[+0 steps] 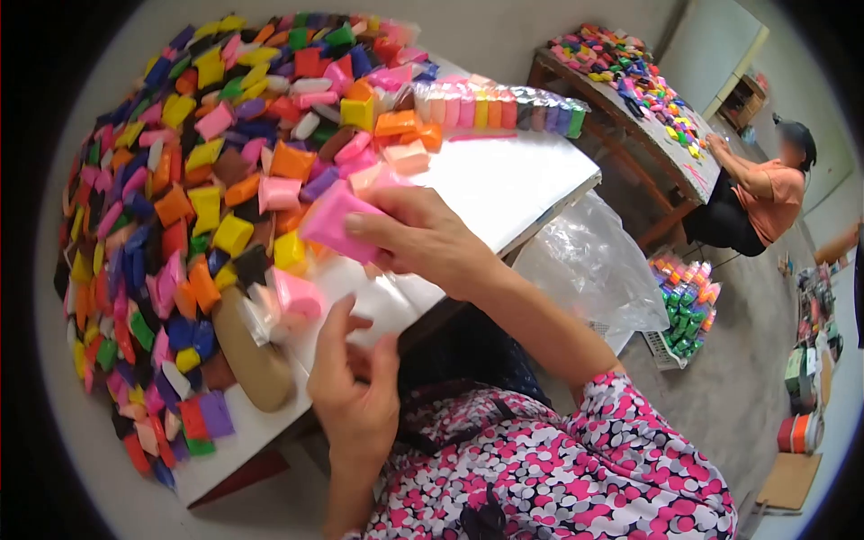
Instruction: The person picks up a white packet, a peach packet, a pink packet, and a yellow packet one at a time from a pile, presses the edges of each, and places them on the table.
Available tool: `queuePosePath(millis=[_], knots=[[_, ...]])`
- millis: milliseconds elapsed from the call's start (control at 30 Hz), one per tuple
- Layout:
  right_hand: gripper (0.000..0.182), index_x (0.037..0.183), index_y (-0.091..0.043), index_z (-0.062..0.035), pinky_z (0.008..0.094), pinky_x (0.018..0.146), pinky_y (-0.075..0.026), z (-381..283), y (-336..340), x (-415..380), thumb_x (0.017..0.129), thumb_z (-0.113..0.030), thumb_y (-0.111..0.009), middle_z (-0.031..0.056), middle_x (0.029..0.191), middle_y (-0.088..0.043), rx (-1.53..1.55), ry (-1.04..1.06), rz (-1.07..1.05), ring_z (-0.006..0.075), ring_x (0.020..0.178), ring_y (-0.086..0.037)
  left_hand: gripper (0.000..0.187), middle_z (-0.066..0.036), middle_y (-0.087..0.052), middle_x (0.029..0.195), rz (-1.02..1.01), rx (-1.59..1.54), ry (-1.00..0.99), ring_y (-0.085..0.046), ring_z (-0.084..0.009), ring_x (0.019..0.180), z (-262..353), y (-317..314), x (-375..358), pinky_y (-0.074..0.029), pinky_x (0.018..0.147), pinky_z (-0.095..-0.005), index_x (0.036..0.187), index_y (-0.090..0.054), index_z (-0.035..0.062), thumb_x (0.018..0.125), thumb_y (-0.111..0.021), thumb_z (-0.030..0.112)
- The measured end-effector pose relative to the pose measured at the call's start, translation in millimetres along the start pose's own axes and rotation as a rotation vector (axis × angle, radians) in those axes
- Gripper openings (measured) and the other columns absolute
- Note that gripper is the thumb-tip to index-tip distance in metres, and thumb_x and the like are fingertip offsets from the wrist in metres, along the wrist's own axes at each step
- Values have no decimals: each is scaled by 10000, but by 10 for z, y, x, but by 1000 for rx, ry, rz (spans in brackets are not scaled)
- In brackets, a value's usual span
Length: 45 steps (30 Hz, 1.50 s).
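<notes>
My right hand (432,236) grips a bright pink clay packet (337,220) between thumb and fingers, raised over the near part of the table. Lower down, my left hand (355,382) is half curled with its fingers apart, and nothing shows in it. Just beyond its fingertips is a lighter pink clay packet (295,295) with clear wrapping at its left end. Beside that packet lies a long, rounded tan piece (250,355). A big heap of small wrapped clay packets (207,202) in many colours spreads over the left of the table.
A long clear pack of coloured pieces (499,110) lies along the back of the white tabletop (504,180). A clear plastic bag (585,256) hangs at the right. Beyond it stands a basket of filled packs (688,301). A co-worker (765,193) sits at another heaped table (661,121).
</notes>
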State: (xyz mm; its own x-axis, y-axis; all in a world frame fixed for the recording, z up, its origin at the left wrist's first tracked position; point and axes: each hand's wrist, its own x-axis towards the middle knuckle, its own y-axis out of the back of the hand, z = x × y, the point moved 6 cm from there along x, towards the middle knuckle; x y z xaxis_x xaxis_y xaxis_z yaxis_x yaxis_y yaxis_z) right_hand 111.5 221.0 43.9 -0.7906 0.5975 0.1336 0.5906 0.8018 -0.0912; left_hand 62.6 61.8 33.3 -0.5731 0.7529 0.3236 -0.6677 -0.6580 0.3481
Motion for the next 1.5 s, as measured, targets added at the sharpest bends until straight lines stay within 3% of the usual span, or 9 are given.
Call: queuePosePath(millis=[100,200,333,433,533,867,1067,1200,1500], knots=[[254,1021,-656,-24,179,453,-259,261,70,-356,969,-264,-592,-51,702,-523,189,-124,61,5,535,-385,447,-113,-577,903,-16,143,-150,-514,-177,551,-113,-200,75,-423,514,-308,1245,-532,-22,845,-708,73],[283,836,-628,-2,200,484,-365,359,55,-531,961,-249,-575,-25,645,-509,166,-111,185,32,565,-455,367,-123,-572,875,13,197,-202,-574,-223,597,-156,-269,66,-462,540,-347,1151,-549,-20,846,-713,100],[270,995,-617,31,278,501,-441,412,42,-609,931,-231,-622,43,639,-563,-98,116,373,107,545,-525,313,-135,-582,855,77,351,-331,-623,-284,675,-192,-315,2,-494,569,-385,1094,-556,-12,836,-701,91],[339,1111,-578,27,335,524,-470,357,-29,-687,899,-227,-655,121,644,-592,-432,262,496,218,529,-579,241,-129,-580,830,129,432,-359,-626,-306,693,-178,-334,-18,-498,574,-401,1044,-560,-9,838,-663,59],[401,1160,-543,27,373,525,-467,376,-71,-682,884,-236,-668,171,649,-593,-508,241,510,288,529,-592,196,-133,-574,819,132,464,-367,-617,-321,684,-192,-337,-22,-493,568,-411,1018,-559,-5,847,-640,48],[249,1091,-565,3,420,552,-475,347,-131,-655,927,-181,-603,205,741,-621,-636,324,384,361,617,-628,46,-138,-599,742,103,233,-302,-603,-345,642,-260,-246,24,-467,550,-415,875,-592,12,848,-629,16],[162,1022,-610,18,375,573,-491,274,26,-764,897,-85,-606,182,873,-646,-591,262,353,297,646,-649,42,-143,-606,748,60,116,-181,-593,-305,599,-271,-168,38,-462,545,-349,869,-602,-12,836,-629,-9],[167,1002,-610,6,336,545,-487,198,-27,-792,842,-20,-646,140,809,-621,-672,340,248,251,627,-642,36,-146,-591,735,53,138,-226,-576,-298,577,-256,-167,51,-448,529,-353,858,-594,-16,830,-615,-16],[127,860,-552,-10,349,474,-444,337,-40,-832,812,-9,-670,112,720,-553,-901,663,320,265,561,-577,70,-129,-563,708,76,261,-328,-569,-322,579,-248,-188,44,-434,507,-389,803,-558,8,783,-614,-28]])
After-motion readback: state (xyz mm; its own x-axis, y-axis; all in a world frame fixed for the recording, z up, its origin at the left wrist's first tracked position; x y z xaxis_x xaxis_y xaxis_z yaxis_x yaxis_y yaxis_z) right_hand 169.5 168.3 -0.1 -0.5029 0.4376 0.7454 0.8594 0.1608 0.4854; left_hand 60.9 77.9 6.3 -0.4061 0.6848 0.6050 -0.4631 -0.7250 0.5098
